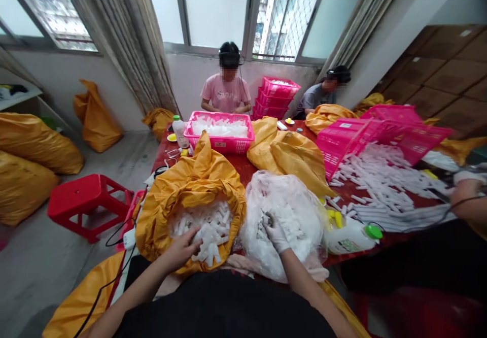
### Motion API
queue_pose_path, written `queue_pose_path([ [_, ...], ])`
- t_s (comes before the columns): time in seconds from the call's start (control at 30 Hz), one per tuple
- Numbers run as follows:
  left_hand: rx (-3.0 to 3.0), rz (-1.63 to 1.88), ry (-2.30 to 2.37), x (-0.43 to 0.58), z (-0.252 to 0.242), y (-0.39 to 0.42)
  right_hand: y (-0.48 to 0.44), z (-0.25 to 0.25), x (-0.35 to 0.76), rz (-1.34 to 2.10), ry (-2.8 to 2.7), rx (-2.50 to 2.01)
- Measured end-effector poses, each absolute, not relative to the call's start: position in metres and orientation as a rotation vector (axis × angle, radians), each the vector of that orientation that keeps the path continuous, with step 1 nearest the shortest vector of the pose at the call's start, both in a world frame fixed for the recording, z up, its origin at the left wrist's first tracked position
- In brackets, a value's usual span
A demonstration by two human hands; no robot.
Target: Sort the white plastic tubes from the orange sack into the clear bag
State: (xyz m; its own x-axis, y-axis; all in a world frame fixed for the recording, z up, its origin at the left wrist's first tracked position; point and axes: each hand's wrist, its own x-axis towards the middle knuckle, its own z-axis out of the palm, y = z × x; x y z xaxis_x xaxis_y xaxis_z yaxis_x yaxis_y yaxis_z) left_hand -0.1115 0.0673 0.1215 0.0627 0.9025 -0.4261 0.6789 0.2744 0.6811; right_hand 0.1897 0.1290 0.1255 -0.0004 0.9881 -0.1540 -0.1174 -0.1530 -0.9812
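My left hand [185, 248], bare, is over the near left part of an open orange sack [152, 226] filled with white plastic pieces [215, 226]. Its fingers are apart, and nothing shows in them. On my right hand [276, 234] is a white glove with darkened fingertips. It reaches into a clear plastic bag [262, 188] of small white parts [294, 221], right of the sack. Those fingertips touch the small parts; whether they pinch one is too small to tell.
A pink basket [220, 145] of white pieces stands behind the sack. White pieces [384, 175] spill from tipped pink baskets [342, 140] at right. A bottle with a green cap [348, 239] lies beside the clear bag. People sit across the table; another person's arm [466, 198] is at right.
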Motion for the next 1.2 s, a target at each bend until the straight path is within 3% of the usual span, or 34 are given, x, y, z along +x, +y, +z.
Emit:
queue_pose_path([
  [0.13,1.587,0.604,1.558,-0.081,0.161,0.057,0.151,0.151,0.159,1.549,-0.94,-1.113],
  [0.23,1.668,0.627,1.407,-0.06,0.187,0.059,0.141,0.188,0.13,1.698,-0.799,-0.912],
  [0.37,1.647,0.659,1.231,-0.048,0.202,0.061,0.119,0.213,0.099,1.635,-0.771,-0.893],
  [1.2,1.411,0.762,1.07,-0.042,0.178,0.045,0.089,0.185,0.109,1.598,-1.005,-0.894],
])
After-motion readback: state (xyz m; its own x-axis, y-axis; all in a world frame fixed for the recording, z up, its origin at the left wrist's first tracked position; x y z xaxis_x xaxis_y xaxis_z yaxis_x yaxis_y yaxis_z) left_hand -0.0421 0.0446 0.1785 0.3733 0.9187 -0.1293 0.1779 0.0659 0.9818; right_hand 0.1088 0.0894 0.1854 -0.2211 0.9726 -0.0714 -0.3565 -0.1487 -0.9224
